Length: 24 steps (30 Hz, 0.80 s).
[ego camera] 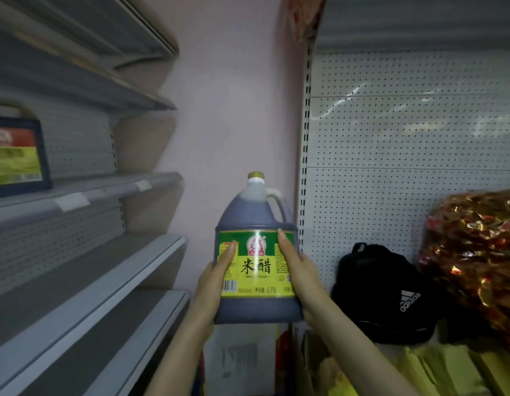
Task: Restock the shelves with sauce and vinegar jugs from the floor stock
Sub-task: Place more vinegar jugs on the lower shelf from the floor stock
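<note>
A dark vinegar jug (256,218) with a green and yellow label, a gold cap and a moulded handle is held upright in mid-air before a pink wall. My left hand (215,281) grips its left side and my right hand (298,270) grips its right side, thumbs lying across the label. A second jug (16,155) with a similar label stands on a grey shelf (85,192) at the far left. More grey shelves (105,281) run below it with bare boards.
A white pegboard shelving unit (405,138) stands to the right. On it lie a black backpack (391,292) and a big bag of gold and red wrapped sweets (476,252). Yellow packages (436,372) and a cardboard box (242,361) sit low down.
</note>
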Each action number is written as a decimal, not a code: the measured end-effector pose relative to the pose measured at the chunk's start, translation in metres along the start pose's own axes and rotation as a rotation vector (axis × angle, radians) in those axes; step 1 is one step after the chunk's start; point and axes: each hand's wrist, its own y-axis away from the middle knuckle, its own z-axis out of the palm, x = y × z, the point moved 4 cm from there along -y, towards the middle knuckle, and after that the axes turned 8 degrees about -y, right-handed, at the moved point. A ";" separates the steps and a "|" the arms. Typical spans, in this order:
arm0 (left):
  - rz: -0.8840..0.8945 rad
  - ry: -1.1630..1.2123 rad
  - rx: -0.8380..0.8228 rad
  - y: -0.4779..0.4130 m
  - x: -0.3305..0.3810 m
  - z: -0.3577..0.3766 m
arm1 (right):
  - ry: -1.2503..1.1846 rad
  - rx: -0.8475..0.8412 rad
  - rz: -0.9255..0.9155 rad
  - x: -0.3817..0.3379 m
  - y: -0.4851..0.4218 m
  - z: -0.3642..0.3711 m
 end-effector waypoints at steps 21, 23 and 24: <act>0.017 -0.038 0.685 0.244 0.035 -0.042 | -0.018 -0.791 0.254 0.007 0.136 0.102; 0.012 -0.068 0.743 0.271 0.038 -0.034 | -0.022 -0.846 0.260 0.008 0.156 0.101; 0.002 -0.082 0.779 0.284 0.040 -0.031 | -0.032 -0.868 0.276 0.008 0.167 0.102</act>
